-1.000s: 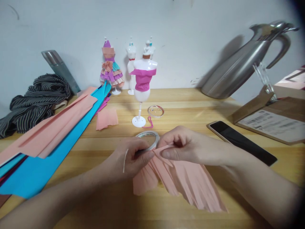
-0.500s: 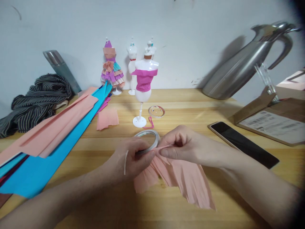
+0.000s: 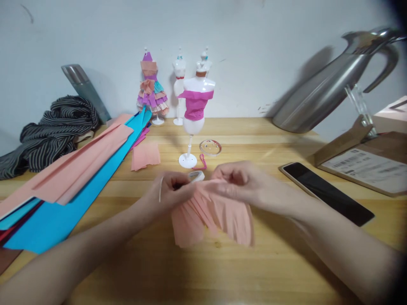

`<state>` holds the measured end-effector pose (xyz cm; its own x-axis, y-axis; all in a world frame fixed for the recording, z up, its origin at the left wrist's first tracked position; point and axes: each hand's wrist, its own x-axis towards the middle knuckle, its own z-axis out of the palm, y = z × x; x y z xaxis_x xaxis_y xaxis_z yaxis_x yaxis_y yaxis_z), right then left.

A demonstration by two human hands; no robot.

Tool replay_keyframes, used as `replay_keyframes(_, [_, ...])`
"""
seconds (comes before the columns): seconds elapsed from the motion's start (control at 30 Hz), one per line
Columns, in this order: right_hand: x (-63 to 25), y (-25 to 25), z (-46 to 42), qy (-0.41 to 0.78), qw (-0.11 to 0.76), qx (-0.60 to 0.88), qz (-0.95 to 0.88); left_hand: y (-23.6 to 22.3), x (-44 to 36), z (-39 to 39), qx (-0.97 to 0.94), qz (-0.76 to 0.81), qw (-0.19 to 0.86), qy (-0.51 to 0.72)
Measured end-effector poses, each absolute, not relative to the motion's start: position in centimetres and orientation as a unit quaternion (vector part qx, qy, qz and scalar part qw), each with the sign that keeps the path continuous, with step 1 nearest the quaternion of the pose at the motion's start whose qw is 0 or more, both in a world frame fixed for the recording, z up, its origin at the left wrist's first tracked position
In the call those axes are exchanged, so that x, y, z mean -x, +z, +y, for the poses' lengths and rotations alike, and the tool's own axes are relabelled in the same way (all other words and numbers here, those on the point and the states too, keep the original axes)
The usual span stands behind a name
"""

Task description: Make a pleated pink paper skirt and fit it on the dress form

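My left hand (image 3: 170,190) is closed, pinching the gathered top edge of a peach crepe paper piece (image 3: 235,220). A white roll of tape (image 3: 197,174) shows just behind its fingers, mostly hidden; it seems held in the same hand. A thin white strip (image 3: 160,188) clings to the back of that hand. Thumb against fingers, my right hand (image 3: 237,182) grips the same edge a little to the right, slightly blurred. Pleats fan downward from both hands above the table. Just beyond stands a white mannequin (image 3: 199,84) wrapped in a magenta paper top (image 3: 194,106).
Folded peach paper (image 3: 79,156) and blue paper (image 3: 92,190) lie at left, near striped cloth (image 3: 60,127) and a flask (image 3: 85,91). A dressed mannequin (image 3: 152,93) stands behind. To the right are a phone (image 3: 327,192), cardboard box (image 3: 365,156) and metal jug (image 3: 321,89).
Both hands have shifted slightly up the view with the crepe paper. The tape roll has turned from showing its ring to a tilted edge. The paper's right side has swung inward.
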<state>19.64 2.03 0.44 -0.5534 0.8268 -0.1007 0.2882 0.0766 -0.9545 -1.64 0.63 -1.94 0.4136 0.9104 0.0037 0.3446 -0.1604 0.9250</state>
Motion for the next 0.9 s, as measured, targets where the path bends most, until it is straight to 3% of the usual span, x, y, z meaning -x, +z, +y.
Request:
replay_keyframes(0.1, [-20.3,-0.6,3.8,0.646,0.36,0.39,-0.548,-1.5,2.0,1.3,-0.644,0.456,0.505,0.349])
replay_keyframes(0.17, [-20.9,-1.4,5.0,0.691,0.371,0.38,-0.491,-1.5,2.1,1.6,-0.608,0.456,0.525,0.382])
replay_keyframes(0.23, [-21.4,-1.8,5.8,0.694,0.296,0.386,-0.53,-1.7,2.2,1.6,-0.583,0.459,0.534,0.405])
replay_keyframes(0.37, [-22.0,-1.8,5.3,0.679,0.036,0.269,-0.682,-2.4,2.3,1.5,-0.551,0.459,0.546,0.433])
replay_keyframes(0.43, [-21.9,-1.6,4.6,0.678,-0.011,0.23,-0.698,-2.8,2.3,1.5,-0.539,0.463,0.547,0.443])
replay_keyframes(0.6, [-21.4,-0.7,3.7,0.644,0.058,0.263,-0.717,-3.2,2.3,1.5,-0.532,0.47,0.527,0.468])
replay_keyframes(0.73, [-20.9,0.1,3.2,0.535,0.107,0.374,-0.749,-3.1,2.3,1.4,-0.533,0.476,0.506,0.483])
replay_keyframes(0.9, [-20.5,0.6,2.6,0.507,0.09,0.388,-0.765,-3.1,2.3,1.2,-0.545,0.486,0.48,0.486])
